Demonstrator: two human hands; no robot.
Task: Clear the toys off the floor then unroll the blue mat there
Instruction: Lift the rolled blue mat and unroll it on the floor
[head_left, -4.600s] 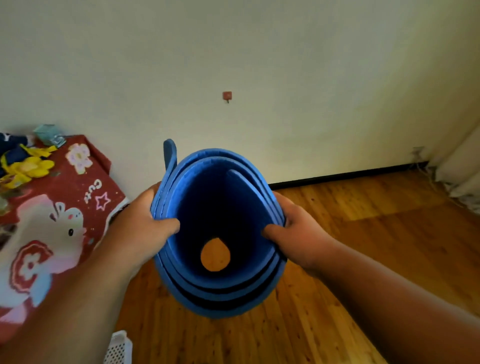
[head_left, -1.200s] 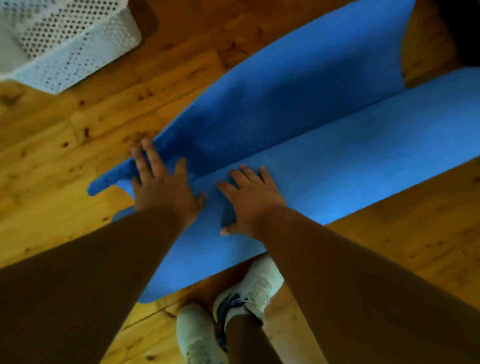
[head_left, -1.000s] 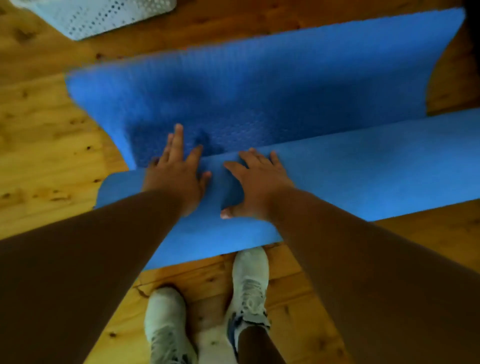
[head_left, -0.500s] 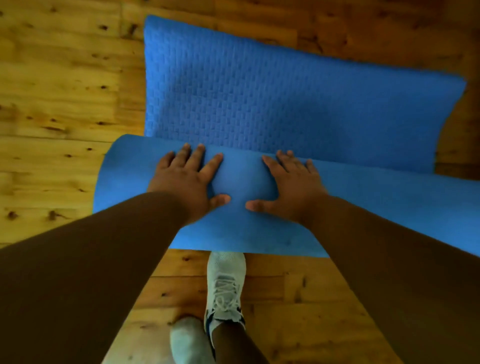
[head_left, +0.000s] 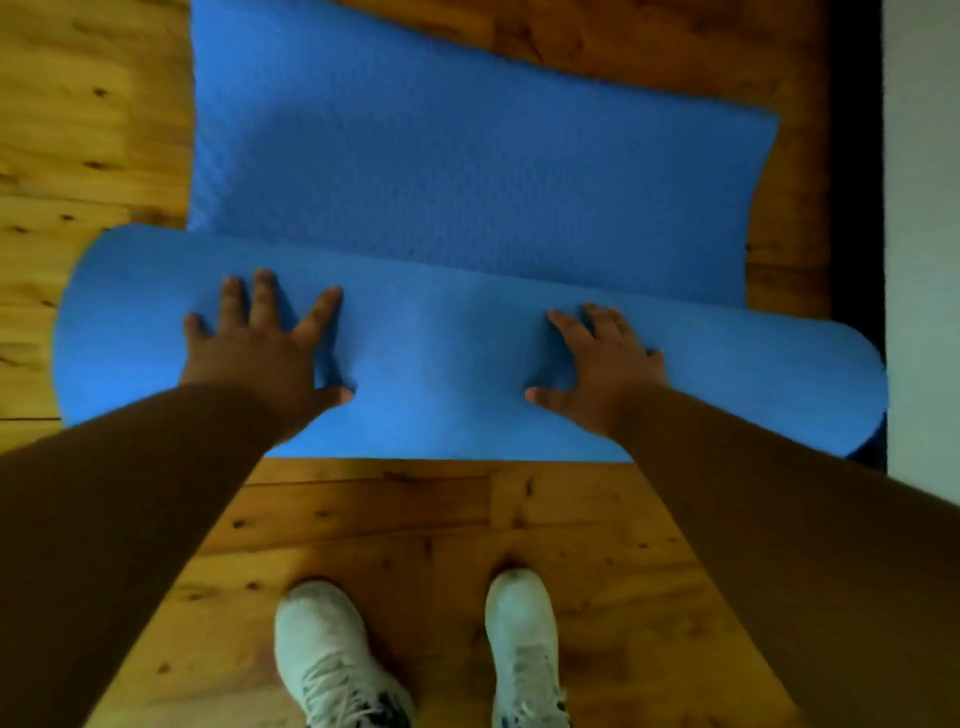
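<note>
The blue mat (head_left: 467, 171) lies partly unrolled on the wooden floor, its textured flat part stretching away from me. The rolled part of the mat (head_left: 441, 364) lies across the view just in front of my feet. My left hand (head_left: 260, 348) rests flat on the roll's left half with fingers spread. Flat on the right half is my right hand (head_left: 602, 364), fingers apart. Neither hand grips anything. No toys are in view.
My two white shoes (head_left: 332, 660) stand on the wooden floor (head_left: 415, 530) close behind the roll. A dark skirting board (head_left: 857, 156) and a pale wall (head_left: 924, 208) run along the right side, touching the roll's right end.
My hands have slid apart along the roll. More flat mat lies beyond it. My feet now stand side by side, and the wall has come into view at the right.
</note>
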